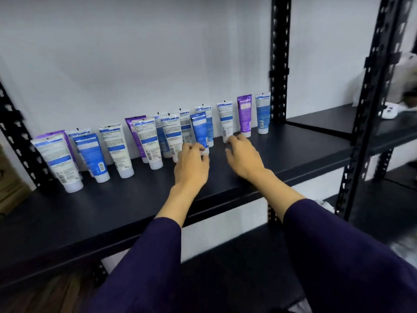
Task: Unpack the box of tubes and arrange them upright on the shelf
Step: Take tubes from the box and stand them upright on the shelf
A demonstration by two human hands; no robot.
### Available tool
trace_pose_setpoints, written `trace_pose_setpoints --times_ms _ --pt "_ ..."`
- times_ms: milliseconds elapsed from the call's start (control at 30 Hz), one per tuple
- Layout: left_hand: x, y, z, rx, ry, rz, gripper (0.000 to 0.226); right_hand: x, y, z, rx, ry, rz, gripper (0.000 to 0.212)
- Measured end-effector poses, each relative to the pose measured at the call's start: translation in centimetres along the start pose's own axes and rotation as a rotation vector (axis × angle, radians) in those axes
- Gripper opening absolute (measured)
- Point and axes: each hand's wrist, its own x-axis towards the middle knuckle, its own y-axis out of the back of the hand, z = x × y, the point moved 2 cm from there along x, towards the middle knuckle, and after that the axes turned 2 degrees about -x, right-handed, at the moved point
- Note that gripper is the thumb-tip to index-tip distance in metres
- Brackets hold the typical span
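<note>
Several tubes, white, blue and purple, stand cap-down in a loose row along the back of the dark shelf. My left hand reaches to a blue tube in the middle of the row and pinches its white cap between thumb and fingers. My right hand lies just to the right; its fingertips touch the base of a white tube, with the thumb apart from it. A purple tube and a blue-and-white tube stand at the right end.
A cardboard box sits at the far left edge behind the black upright post. More black posts rise on the right. A neighbouring shelf at the right holds a white object. A lower shelf shows below my arms.
</note>
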Motion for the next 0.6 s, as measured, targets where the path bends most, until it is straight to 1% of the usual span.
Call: trace_pose_setpoints --times_ms 100,200,267,400,500,600 --pt "-1.1 -1.4 4.5 -0.029 -0.138 -0.067 0.023 -3.2 4.1 3.1 -0.071 -0.068 0.118 0.028" --pt "-3.5 -4.2 9.8 -0.064 -0.262 -0.131 0.021 -7.5 7.7 7.9 -0.148 -0.169 0.142 0.028" --pt "-5.9 -7.1 13.1 -0.058 -0.327 -0.196 0.021 -11.2 9.5 11.6 -0.19 -0.244 0.12 0.028" --pt "-11.9 -15.0 18.0 -0.042 -0.409 -0.38 0.024 -19.6 10.8 19.5 -0.244 -0.45 0.04 0.03" --pt "-17.3 -21.4 20.3 -0.026 -0.434 -0.534 0.026 -26.3 10.5 25.4 -0.263 -0.596 -0.049 0.026" --pt "-22.6 -28.0 21.3 -0.007 -0.434 -0.723 0.026 -32.9 8.9 30.4 -0.255 -0.734 -0.124 0.025"
